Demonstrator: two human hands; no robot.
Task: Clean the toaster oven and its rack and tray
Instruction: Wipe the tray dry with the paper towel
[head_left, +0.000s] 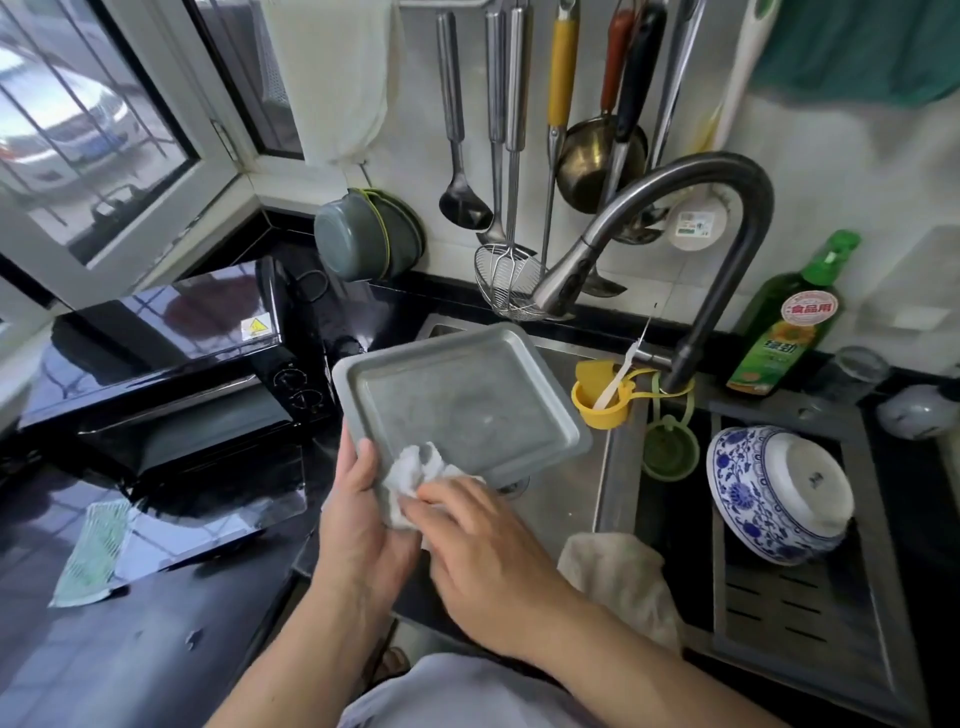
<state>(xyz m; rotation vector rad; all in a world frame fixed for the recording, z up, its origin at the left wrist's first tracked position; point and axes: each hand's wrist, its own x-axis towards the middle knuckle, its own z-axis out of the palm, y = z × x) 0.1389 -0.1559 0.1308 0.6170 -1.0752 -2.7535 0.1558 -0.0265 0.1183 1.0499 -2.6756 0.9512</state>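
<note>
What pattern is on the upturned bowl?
Blue floral on white, on the bowl; the head view, the only one, shows it clearly.

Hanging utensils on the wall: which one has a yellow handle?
The utensil with the yellow handle hangs right of the two plain steel handles and left of the red-brown and black ones. Only its grip is yellow.
</note>
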